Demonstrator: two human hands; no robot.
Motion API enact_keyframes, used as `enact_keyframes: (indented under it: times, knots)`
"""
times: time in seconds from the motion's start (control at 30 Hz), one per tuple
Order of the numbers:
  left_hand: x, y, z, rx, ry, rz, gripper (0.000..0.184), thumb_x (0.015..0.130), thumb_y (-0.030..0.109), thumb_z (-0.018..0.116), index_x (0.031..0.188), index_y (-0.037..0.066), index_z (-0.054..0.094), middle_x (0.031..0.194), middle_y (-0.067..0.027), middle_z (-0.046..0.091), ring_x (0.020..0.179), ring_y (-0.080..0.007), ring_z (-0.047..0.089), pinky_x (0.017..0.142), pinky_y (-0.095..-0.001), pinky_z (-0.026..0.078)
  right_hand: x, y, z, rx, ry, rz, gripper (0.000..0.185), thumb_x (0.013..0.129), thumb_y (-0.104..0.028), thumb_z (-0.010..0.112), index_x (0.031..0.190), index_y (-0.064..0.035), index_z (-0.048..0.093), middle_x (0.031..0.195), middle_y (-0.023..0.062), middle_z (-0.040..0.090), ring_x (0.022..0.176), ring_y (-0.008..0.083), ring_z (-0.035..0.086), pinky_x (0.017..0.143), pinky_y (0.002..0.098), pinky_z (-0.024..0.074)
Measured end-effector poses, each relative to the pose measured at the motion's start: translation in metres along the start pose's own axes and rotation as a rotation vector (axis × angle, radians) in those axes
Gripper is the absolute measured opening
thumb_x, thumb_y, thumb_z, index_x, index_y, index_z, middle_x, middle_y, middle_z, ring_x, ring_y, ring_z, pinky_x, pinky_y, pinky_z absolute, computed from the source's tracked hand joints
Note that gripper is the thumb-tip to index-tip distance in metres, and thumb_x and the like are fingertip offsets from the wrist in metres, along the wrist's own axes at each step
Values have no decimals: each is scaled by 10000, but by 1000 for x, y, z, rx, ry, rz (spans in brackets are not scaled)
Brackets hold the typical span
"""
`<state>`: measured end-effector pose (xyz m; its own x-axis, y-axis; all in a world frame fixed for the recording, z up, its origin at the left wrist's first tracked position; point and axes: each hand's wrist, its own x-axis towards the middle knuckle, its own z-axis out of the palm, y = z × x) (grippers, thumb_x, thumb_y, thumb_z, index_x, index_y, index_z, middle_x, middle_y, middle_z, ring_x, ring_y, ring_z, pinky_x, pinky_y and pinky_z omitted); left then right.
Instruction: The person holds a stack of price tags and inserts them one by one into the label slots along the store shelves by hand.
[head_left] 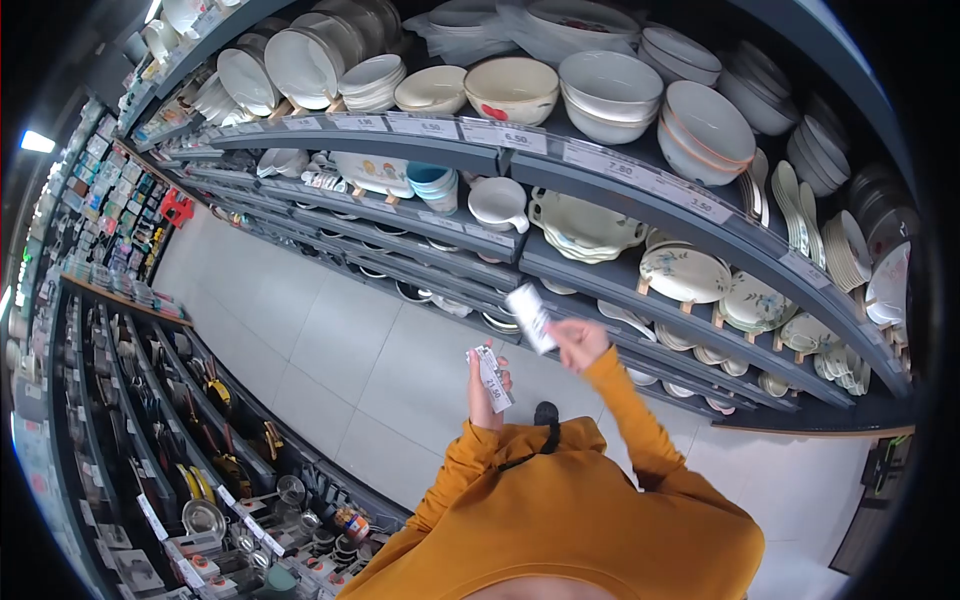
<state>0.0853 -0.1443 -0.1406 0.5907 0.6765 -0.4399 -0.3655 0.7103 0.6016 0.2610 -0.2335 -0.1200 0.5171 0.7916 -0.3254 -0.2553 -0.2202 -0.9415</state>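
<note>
My left hand (484, 388) is in front of my body, its fingers wrapped round several printed price labels (492, 380). To its right and a bit higher, my right hand (580, 343) pinches a white label (531, 318) by its edge. This label is blurred, so its print cannot be read. The two hands are apart, both over the tiled floor and short of the shelves.
Ahead, curved shelves (610, 165) hold white bowls (611, 90), plates and a scalloped dish (585, 225), with price tags along their edges. A rack of kitchen tools (205, 518) stands at the lower left. Pale floor (340, 340) runs between them.
</note>
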Motion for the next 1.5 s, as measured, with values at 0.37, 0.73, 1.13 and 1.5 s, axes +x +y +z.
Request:
enact_keyframes:
  times: [0.37, 0.73, 1.13, 1.5]
  knots:
    - [53, 68, -80, 168, -103, -110, 410, 988, 237, 473, 1359, 72, 421, 861, -29, 543, 717, -108, 535, 615, -228, 439, 18, 8, 138, -253, -73, 33, 295, 907, -358, 621, 883, -67, 657, 536, 16, 595, 422, 56, 505, 399, 223, 388]
    - [124, 265, -162, 260, -336, -348, 461, 1010, 364, 376, 1286, 7, 472, 830, -38, 568, 616, -125, 506, 571, -238, 426, 107, -240, 190, -902, 926, -674, 408, 887, -332, 604, 1237, -129, 546, 521, 16, 606, 493, 227, 612, 550, 352, 478]
    - [118, 340, -156, 196, -512, -253, 418, 1022, 374, 302, 1140, 44, 530, 1334, -159, 474, 1275, -272, 434, 1090, -412, 342, 103, -241, 222, -310, 902, -758, 148, 910, -178, 627, 981, -49, 632, 525, -4, 549, 429, 34, 463, 378, 188, 329]
    - [147, 340, -140, 238, -454, -105, 523, 1028, 384, 281, 1274, -40, 463, 1169, -149, 580, 1055, -217, 580, 981, -336, 434, 123, -43, 385, 22, 130, 42, 247, 910, -283, 630, 937, -40, 660, 487, 13, 551, 379, 72, 488, 372, 225, 370]
